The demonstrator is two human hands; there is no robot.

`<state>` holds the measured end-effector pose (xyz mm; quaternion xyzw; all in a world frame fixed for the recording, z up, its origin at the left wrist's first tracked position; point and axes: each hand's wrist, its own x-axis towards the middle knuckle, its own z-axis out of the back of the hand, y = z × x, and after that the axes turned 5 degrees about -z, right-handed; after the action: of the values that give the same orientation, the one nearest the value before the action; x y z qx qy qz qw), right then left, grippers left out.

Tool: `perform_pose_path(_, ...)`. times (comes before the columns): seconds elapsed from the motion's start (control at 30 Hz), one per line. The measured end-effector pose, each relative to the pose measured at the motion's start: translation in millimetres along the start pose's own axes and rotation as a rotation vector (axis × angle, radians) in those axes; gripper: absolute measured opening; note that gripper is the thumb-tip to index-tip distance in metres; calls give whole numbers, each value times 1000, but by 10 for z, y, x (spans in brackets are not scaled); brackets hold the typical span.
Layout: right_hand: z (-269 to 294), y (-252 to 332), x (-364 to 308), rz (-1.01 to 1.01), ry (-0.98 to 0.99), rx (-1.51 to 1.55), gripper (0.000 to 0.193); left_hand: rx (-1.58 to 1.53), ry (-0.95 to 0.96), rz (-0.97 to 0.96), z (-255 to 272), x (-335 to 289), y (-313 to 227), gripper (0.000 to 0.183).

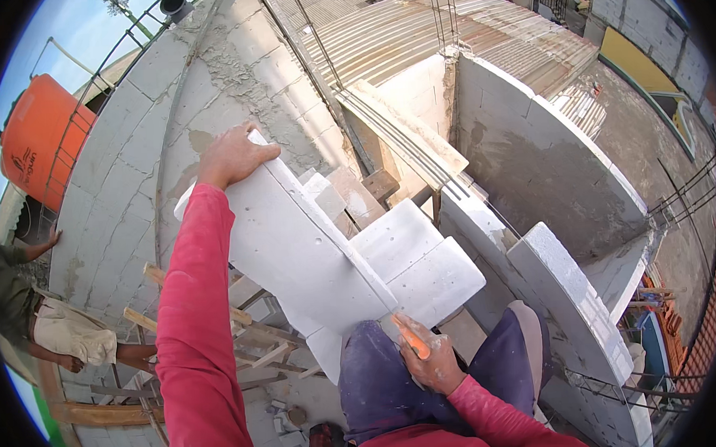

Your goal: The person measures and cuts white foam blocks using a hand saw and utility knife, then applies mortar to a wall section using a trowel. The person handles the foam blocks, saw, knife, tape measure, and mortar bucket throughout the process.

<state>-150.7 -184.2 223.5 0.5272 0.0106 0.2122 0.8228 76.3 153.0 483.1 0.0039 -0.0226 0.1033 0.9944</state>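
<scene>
A long white lightweight concrete block [294, 235] lies slanting in front of me, its near end by my knees. My left hand [237, 154] is closed over the block's far end, fingers bent across its edge. Down by the near end, my right hand [434, 361] is wrapped round an orange-handled tool [412, 336]. The tool's tip meets the block's near corner; I cannot make out its blade clearly. To the right of that block, and against it, are more white blocks [425, 260].
A curved block wall [572, 293] runs along my right, with thin steel bars beside it. Timber scaffolding [260, 354] stands below on the left, near another person [55, 320]. An orange water tank [46, 143] is beyond the left wall. Corrugated roofing [445, 33] lies behind.
</scene>
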Motion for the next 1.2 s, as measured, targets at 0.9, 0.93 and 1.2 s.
perform_pose_path(0.9,-451,3,395,-60,111,-46,43,-54,-149,-121,-366,190,592,63)
perform_pose_path(0.93,-402,-40,386,-60,150,-28,44,-66,-73,-121,-307,157,565,64)
perform_pose_path(1.2,-530,43,443,-183,165,-137,40,-135,-73,-127,-325,180,321,60)
